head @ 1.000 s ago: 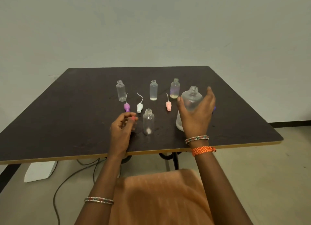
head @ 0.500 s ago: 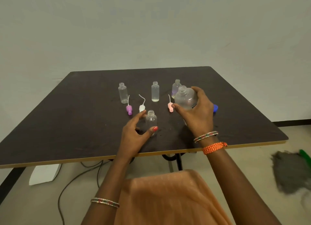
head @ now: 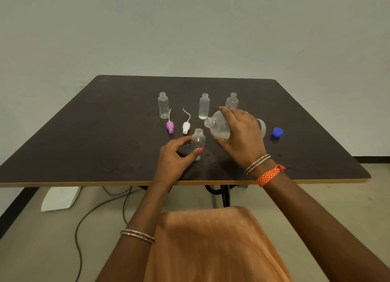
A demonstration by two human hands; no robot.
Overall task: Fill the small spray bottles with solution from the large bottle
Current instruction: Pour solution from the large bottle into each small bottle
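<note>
My right hand (head: pixel 239 137) grips the large clear bottle (head: pixel 218 126), tipped to the left with its open mouth just above and right of a small open bottle (head: pixel 198 140). My left hand (head: pixel 176 157) holds that small bottle upright on the dark table (head: pixel 84 138) between thumb and fingers. Three more small open bottles stand behind: one at the left (head: pixel 163 105), one in the middle (head: pixel 204 106) with a little liquid, and one at the right (head: pixel 232 100) partly hidden by my hand.
A purple spray cap (head: pixel 170 127) and a white spray cap (head: pixel 186 127) lie with their tubes on the table. The large bottle's blue cap (head: pixel 277 132) sits to the right. Cables and a white box (head: pixel 60 198) lie on the floor under the table.
My right hand has lifted the large bottle and tipped it left toward the near small bottle. My left hand has closed round that small bottle.
</note>
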